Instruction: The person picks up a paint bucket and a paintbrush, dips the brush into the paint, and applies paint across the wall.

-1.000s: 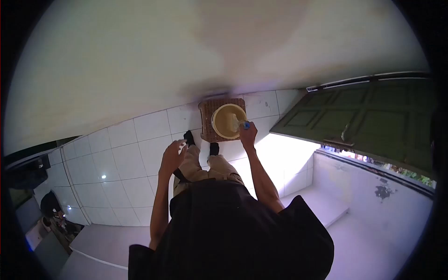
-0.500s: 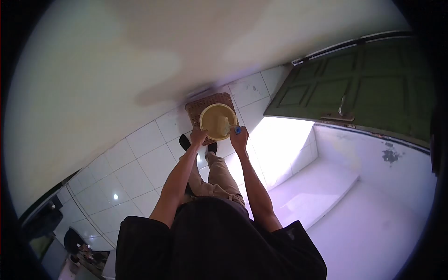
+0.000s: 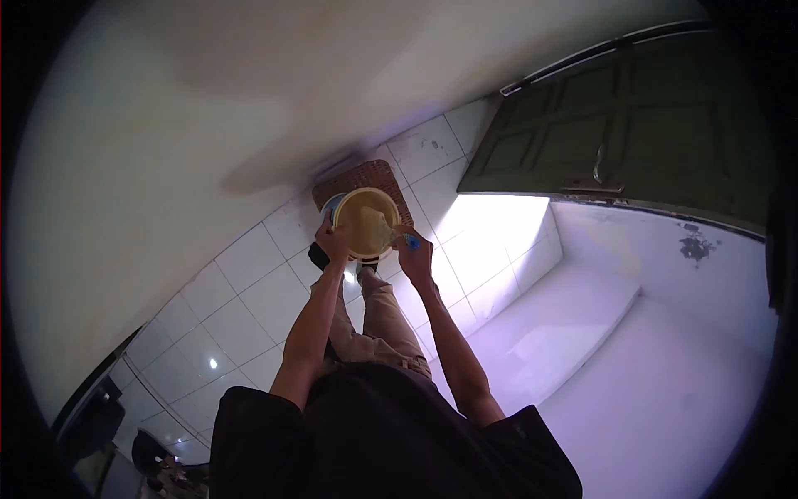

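Note:
A pale yellow bucket [image 3: 356, 218], seen from above, is between my hands in front of my legs. My left hand [image 3: 334, 243] is closed on its left rim. At the right rim, my right hand [image 3: 415, 253] is closed, with a small blue thing [image 3: 412, 242] showing at its fingers. Inside the bucket, near that hand, is a pale, see-through shape [image 3: 381, 229] whose kind I cannot make out. A blue and white edge [image 3: 332, 206] shows past the bucket's left side; the rest of it is hidden.
A brown woven wicker piece [image 3: 378, 173] stands against the wall beyond the bucket. White tiles [image 3: 249, 287] cover the floor. To the right are a green panelled door [image 3: 565, 141] and a low white ledge [image 3: 540, 333]. Dark items [image 3: 154, 453] lie at the lower left.
The bucket and both hands have shifted left and toward me, off the middle of the wicker piece. The blue and white edge has come into sight. The view has also shifted slightly.

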`<state>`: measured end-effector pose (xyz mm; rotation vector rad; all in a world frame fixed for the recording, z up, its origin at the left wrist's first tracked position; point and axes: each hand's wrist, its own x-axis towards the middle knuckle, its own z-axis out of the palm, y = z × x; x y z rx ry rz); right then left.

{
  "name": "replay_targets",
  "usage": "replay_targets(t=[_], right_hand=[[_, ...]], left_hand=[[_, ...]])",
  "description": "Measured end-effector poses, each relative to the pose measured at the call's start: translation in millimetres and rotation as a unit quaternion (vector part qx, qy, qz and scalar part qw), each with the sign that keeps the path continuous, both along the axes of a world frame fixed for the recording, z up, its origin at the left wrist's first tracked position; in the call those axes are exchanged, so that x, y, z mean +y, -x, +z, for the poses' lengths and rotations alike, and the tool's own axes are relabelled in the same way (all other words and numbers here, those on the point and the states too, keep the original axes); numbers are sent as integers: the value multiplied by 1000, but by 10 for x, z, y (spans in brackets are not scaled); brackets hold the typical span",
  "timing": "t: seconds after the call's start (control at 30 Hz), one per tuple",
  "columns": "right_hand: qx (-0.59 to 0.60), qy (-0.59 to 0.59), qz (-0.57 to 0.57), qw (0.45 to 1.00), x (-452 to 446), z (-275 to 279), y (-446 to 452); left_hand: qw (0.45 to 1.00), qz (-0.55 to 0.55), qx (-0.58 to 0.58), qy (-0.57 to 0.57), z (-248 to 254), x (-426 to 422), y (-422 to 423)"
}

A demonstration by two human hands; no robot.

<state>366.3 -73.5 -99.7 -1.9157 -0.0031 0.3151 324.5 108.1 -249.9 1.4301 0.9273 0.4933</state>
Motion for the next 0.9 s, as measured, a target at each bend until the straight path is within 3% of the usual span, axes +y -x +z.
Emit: replay_targets(t=[0.1,0.17,0.37,0.6,0.77,0.9], right_hand=[[-13,27,4,1000,-21,214,21],[-36,15,-1,999,-13,221,69],[55,-55,10,997,-18,572,277],[-46,-47,183,981,112,1200,453],[-74,-93,241,963,258,1550,508],[70,-179,302,934,369,1875,497]], left_hand=[[986,-24,143,-77,87,149,165],[989,65,-127,41,136,154,260],[972,128,-98,169,1273,85,710],[945,194,-110,240,2183,11,1390],[904,274,-207,253,2798,-198,1823],[862,365,-269,228,3317,-279,2020]])
